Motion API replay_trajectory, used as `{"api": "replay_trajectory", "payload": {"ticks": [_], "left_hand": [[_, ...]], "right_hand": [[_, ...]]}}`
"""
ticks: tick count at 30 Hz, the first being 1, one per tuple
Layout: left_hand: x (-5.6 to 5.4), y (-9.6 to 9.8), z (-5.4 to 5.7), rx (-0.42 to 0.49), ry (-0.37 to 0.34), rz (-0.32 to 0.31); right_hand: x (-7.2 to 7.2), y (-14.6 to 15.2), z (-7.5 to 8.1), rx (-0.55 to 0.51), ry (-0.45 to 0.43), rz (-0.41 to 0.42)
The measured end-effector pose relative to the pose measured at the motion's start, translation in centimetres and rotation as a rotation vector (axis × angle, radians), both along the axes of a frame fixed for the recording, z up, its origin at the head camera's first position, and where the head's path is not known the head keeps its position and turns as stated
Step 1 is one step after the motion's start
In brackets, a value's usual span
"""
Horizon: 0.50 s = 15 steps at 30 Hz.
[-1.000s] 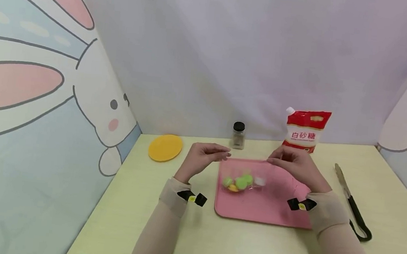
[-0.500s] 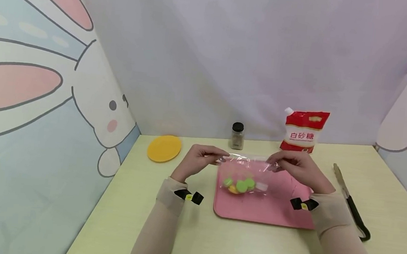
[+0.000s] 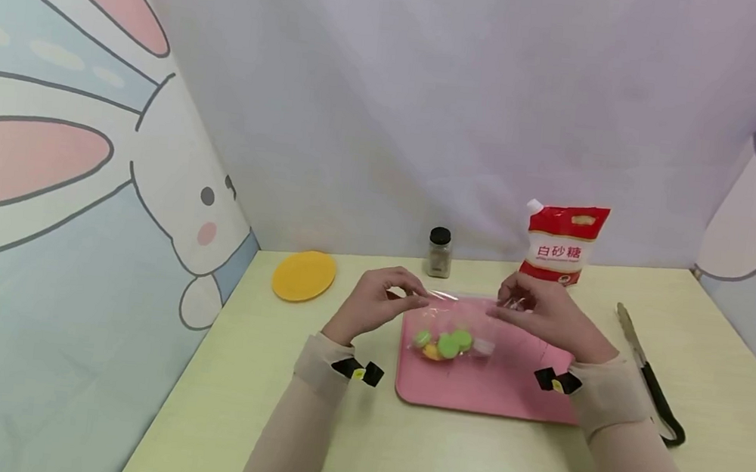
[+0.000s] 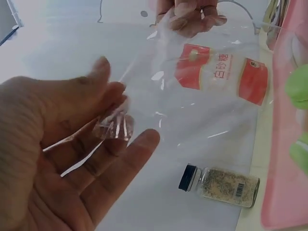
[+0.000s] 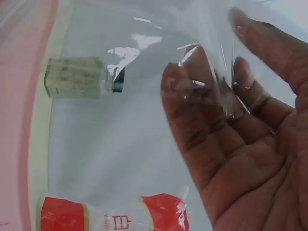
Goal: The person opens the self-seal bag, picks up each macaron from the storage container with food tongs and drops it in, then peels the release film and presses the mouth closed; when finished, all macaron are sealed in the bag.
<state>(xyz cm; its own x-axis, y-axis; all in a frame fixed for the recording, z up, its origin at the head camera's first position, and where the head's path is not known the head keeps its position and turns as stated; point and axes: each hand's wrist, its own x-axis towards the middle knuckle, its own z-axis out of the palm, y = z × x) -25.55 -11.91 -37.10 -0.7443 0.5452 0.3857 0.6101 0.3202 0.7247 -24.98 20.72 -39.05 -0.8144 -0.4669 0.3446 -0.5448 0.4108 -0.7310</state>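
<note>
A clear plastic bag point(image 3: 438, 321) stretches between both hands over the pink tray point(image 3: 486, 391). Round green pieces point(image 3: 449, 345), a yellow piece point(image 3: 432, 351) and a whitish piece point(image 3: 482, 348) show at its lower part. My left hand point(image 3: 374, 304) pinches the upper left corner; in the left wrist view, crumpled film point(image 4: 115, 126) lies between thumb and fingers. The upper right corner is in my right hand point(image 3: 551, 317). In the right wrist view, film folds lie across the curled fingers point(image 5: 180, 96), with the thumb on the other side.
Behind the tray stand a black-capped jar point(image 3: 440, 256) and a red-and-white sugar pouch point(image 3: 562, 246). A yellow plate point(image 3: 303, 276) lies at the left. To the right of the tray is a long tool with black handles point(image 3: 661, 400). A curtain point(image 3: 417, 118) closes off the back.
Both hands stay at the bag's top corners while their fingers shift on the film. The left thumb and forefinger have spread apart a little. The bag's top edge showed more plainly half a second ago.
</note>
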Motion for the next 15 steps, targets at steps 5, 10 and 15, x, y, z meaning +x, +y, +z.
{"api": "replay_trajectory", "payload": {"ticks": [5, 10, 15], "left_hand": [[0.6, 1.5, 0.0, -0.118, 0.041, -0.033], [1.5, 2.5, 0.2, -0.252, 0.005, -0.111], [1.9, 2.9, 0.0, -0.313, 0.063, -0.121]], "right_hand": [[0.6, -1.7, 0.8, 0.182, -0.003, 0.088], [1.4, -2.6, 1.3, 0.296, 0.02, 0.146], [2.4, -3.8, 1.7, 0.319, 0.022, 0.138]]}}
